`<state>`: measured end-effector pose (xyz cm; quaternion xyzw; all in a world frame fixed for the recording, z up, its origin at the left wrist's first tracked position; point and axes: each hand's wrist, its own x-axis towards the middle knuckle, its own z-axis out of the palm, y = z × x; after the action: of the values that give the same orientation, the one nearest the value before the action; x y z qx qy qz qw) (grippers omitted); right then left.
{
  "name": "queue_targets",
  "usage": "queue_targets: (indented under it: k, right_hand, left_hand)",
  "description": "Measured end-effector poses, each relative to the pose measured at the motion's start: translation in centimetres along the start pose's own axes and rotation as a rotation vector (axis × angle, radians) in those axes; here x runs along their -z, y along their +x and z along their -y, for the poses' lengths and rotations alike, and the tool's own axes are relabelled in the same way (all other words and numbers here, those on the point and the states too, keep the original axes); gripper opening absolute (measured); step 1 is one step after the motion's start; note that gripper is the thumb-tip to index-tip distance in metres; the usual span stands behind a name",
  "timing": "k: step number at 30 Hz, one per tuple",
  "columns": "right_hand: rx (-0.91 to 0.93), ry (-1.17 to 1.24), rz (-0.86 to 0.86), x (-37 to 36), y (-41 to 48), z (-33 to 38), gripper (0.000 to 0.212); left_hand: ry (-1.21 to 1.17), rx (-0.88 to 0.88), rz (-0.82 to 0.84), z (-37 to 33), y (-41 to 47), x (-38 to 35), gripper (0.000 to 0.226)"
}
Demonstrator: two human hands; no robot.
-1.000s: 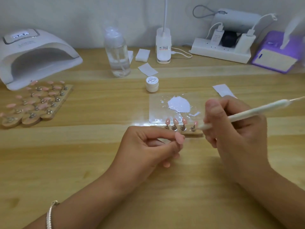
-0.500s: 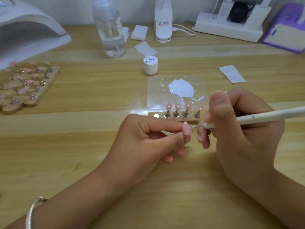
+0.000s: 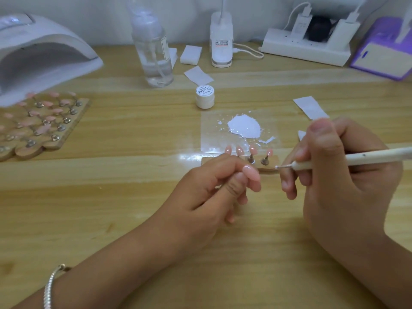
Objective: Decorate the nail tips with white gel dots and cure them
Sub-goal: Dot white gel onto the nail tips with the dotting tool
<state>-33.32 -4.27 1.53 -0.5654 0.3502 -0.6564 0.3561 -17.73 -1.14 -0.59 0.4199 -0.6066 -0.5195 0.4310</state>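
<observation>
My left hand (image 3: 205, 197) pinches a pink nail tip (image 3: 251, 172) between thumb and fingers, low over the table. My right hand (image 3: 341, 179) grips a white dotting pen (image 3: 367, 157). Its metal ball end (image 3: 276, 167) hangs a short way right of the held tip, not touching it. Just behind my hands a small wooden holder (image 3: 270, 166) carries several pink nail tips (image 3: 252, 150) on metal stands. Behind that lies a clear palette sheet (image 3: 209, 134) with a puddle of white gel (image 3: 244, 129). A white curing lamp (image 3: 44, 52) stands at the far left.
A white gel jar (image 3: 204, 97) sits behind the palette. A large wooden board (image 3: 66, 130) with several pink tips lies in front of the lamp. A clear pump bottle (image 3: 153, 52), desk lamp base (image 3: 221, 41), power strip (image 3: 305, 50), purple box (image 3: 385, 59) and paper wipes (image 3: 310, 107) line the back.
The pen's end was right at the held nail tip half a second ago and now sits apart to its right. My left hand has turned the tip slightly.
</observation>
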Motion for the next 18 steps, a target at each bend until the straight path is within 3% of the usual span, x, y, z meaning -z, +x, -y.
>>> queue_targets:
  k: [18]
  right_hand:
    - [-0.103, 0.086, 0.125, -0.24, -0.68, -0.35, 0.038]
  left_hand:
    - [-0.015, 0.002, 0.018, 0.1, -0.15, -0.07, 0.016]
